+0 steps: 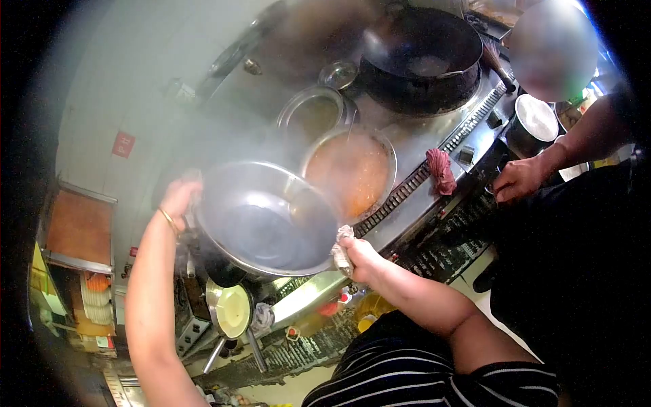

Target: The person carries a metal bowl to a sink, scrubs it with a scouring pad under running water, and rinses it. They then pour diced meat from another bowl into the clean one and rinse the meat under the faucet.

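Observation:
A large, round metal wok (pixel 268 234) is held up and tilted between my two hands, steam drifting over it. My left hand (pixel 182 197) is closed at its left rim, partly blurred by steam. On the opposite side, my right hand (pixel 363 261) grips the wok's handle through a pale cloth (pixel 342 251). Just behind the wok's right rim sits a round pan of steaming orange-brown liquid (pixel 352 166). Inside, the wok's surface looks shiny and grey; steam makes any contents hard to make out.
Beyond are a metal pot (pixel 281 122) and a large black wok (pixel 420 61) on the stove. A red cloth (pixel 441 173) lies on the stove's front edge. At right stands a co-worker, whose hand (pixel 519 180) is nearby. Below is a pan with pale yellow contents (pixel 232 312).

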A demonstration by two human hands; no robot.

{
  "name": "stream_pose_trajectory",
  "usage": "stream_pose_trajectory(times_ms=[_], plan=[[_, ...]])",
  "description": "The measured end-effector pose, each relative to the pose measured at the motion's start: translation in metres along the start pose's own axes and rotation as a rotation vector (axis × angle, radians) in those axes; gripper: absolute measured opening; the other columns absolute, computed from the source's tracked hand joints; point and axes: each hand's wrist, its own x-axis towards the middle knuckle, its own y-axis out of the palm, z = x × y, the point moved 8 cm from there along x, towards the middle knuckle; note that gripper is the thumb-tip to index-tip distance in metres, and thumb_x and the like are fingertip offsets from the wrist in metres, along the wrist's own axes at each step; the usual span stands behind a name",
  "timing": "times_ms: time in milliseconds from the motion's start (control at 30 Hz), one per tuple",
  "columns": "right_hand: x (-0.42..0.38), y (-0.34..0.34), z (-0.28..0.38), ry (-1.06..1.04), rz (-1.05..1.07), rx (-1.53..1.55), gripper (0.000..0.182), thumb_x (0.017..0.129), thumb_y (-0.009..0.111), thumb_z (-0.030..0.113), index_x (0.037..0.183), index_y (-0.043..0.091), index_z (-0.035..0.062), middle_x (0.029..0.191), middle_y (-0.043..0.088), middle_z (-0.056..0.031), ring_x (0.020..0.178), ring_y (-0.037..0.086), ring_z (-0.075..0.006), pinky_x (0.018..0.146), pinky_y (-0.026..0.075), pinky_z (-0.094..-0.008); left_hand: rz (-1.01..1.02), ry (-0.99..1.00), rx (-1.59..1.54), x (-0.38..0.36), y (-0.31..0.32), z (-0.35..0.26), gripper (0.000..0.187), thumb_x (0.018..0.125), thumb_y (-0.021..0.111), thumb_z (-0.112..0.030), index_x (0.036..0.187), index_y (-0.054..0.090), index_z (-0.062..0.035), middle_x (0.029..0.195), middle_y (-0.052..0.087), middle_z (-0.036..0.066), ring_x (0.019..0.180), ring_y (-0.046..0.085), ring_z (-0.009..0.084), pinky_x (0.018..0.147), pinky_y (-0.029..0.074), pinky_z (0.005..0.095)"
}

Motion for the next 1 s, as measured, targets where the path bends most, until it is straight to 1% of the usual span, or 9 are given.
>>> stream_pose_trajectory(times_ms=[100,200,300,400,500,600,700,900,1000], plan=[[0.006,0.003,-0.007,0.015,0.019,0.077,0.019,0.093,0.046,0.017,0.103,0.049,0.0015,0.085,0.058,-0.0092,0.069,0.058,-0.0213,0.058,0.049,-0.0337,-0.072,0.093,0.122,-0.003,0.007,-0.030,0.023,0.075,0.058,-0.011,0.097,0.056,-0.0033,0.086,0.058,0.007,0.076,0.058,0.0185,0.062,0.049,0.0351],[0.004,0.007,-0.012,0.040,-0.020,0.149,0.009,0.090,0.047,0.016,0.088,0.050,0.0080,0.071,0.056,-0.0049,0.057,0.052,-0.0180,0.050,0.044,-0.0310,-0.019,0.092,0.099,0.005,0.021,-0.050,0.023,0.073,0.059,-0.011,0.094,0.057,-0.0038,0.084,0.057,0.006,0.076,0.056,0.0166,0.063,0.047,0.0337],[0.018,0.009,-0.019,0.065,0.035,0.227,0.008,0.090,0.048,0.016,0.086,0.050,0.0093,0.071,0.056,-0.0035,0.057,0.053,-0.0169,0.050,0.044,-0.0297,-0.083,0.145,0.235,-0.019,0.041,-0.086,0.024,0.073,0.059,-0.011,0.095,0.056,-0.0038,0.084,0.056,0.005,0.076,0.055,0.0170,0.066,0.046,0.0344],[0.013,0.012,-0.019,0.057,0.015,0.227,0.008,0.090,0.049,0.017,0.085,0.049,0.0101,0.068,0.054,-0.0027,0.054,0.051,-0.0156,0.048,0.043,-0.0287,0.063,0.172,0.239,-0.003,0.054,-0.096,0.026,0.073,0.059,-0.012,0.098,0.056,-0.0030,0.086,0.056,0.005,0.077,0.055,0.0173,0.068,0.045,0.0336],[0.004,0.020,-0.018,0.058,0.046,0.252,0.010,0.090,0.050,0.018,0.085,0.049,0.0101,0.065,0.052,-0.0019,0.051,0.049,-0.0142,0.046,0.042,-0.0285,0.044,0.256,0.304,0.004,0.061,-0.110,0.030,0.073,0.059,-0.013,0.100,0.056,-0.0022,0.089,0.057,0.006,0.079,0.055,0.0176,0.071,0.045,0.0327],[0.016,0.021,-0.024,0.046,0.082,0.292,0.011,0.091,0.049,0.019,0.084,0.049,0.0104,0.063,0.051,-0.0008,0.048,0.047,-0.0129,0.043,0.040,-0.0263,0.045,0.363,0.398,-0.025,0.080,-0.139,0.036,0.073,0.060,-0.016,0.105,0.054,-0.0002,0.095,0.057,0.008,0.086,0.055,0.0183,0.076,0.045,0.0334],[0.037,0.025,-0.033,0.057,0.277,0.293,0.023,0.095,0.047,0.026,0.103,0.051,0.0044,0.083,0.058,-0.0065,0.068,0.058,-0.0180,0.057,0.049,-0.0319,0.033,0.398,0.516,-0.028,0.083,-0.158,0.043,0.072,0.060,-0.017,0.109,0.052,0.0029,0.100,0.058,0.011,0.092,0.055,0.0205,0.080,0.045,0.0345],[0.021,0.042,-0.030,0.032,0.232,0.311,0.020,0.096,0.046,0.025,0.100,0.050,0.0061,0.081,0.057,-0.0049,0.061,0.055,-0.0151,0.051,0.048,-0.0272,-0.008,0.468,0.565,-0.063,0.095,-0.186,0.047,0.070,0.060,-0.018,0.110,0.053,0.0062,0.102,0.058,0.013,0.094,0.055,0.0222,0.083,0.044,0.0336],[0.027,0.049,-0.035,0.045,0.341,0.405,0.019,0.096,0.046,0.025,0.100,0.049,0.0068,0.079,0.056,-0.0043,0.061,0.054,-0.0154,0.053,0.048,-0.0291,0.002,0.457,0.598,-0.076,0.100,-0.193,0.046,0.071,0.060,-0.018,0.110,0.053,0.0054,0.102,0.059,0.013,0.093,0.056,0.0217,0.083,0.044,0.0336]])
